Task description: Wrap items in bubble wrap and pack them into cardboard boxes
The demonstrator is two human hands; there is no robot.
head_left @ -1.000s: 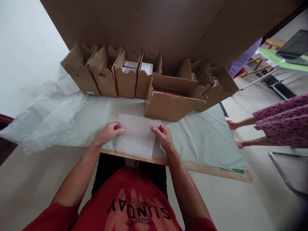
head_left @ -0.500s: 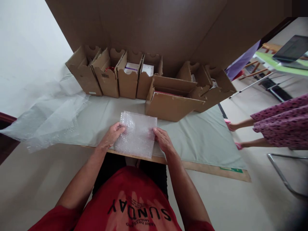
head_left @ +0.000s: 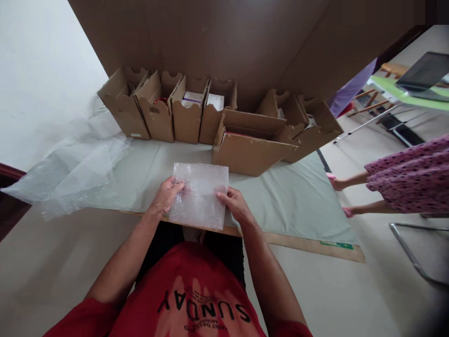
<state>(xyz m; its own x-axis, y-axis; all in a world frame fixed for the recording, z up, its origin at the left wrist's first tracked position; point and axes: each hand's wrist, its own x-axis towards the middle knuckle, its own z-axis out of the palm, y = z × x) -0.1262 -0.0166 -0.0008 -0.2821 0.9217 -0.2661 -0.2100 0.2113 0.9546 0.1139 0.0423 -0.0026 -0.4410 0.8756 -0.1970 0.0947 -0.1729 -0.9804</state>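
A square piece of clear bubble wrap [head_left: 199, 196] is held flat over the near edge of the table. My left hand [head_left: 167, 196] grips its left side, thumb on top and fingers underneath. On the right side, my right hand [head_left: 235, 202] pinches it the same way, the thumb lying on the sheet. Whether the piece is folded or a pouch I cannot tell. To the left, a loose heap of clear bubble wrap [head_left: 75, 173] lies on the table and hangs over its edge.
Several open cardboard file boxes [head_left: 187, 124] stand along the back of the green cloth-covered table [head_left: 287, 206], some holding white and red items. One box [head_left: 252, 152] sits crosswise in front. A tall cardboard panel [head_left: 217, 42] rises behind. At right are a person's legs [head_left: 372, 208] and a metal frame [head_left: 407, 252].
The bubble wrap's upper left edges have come into line. My right thumb has moved inward onto the sheet, and my left hand has shifted slightly right.
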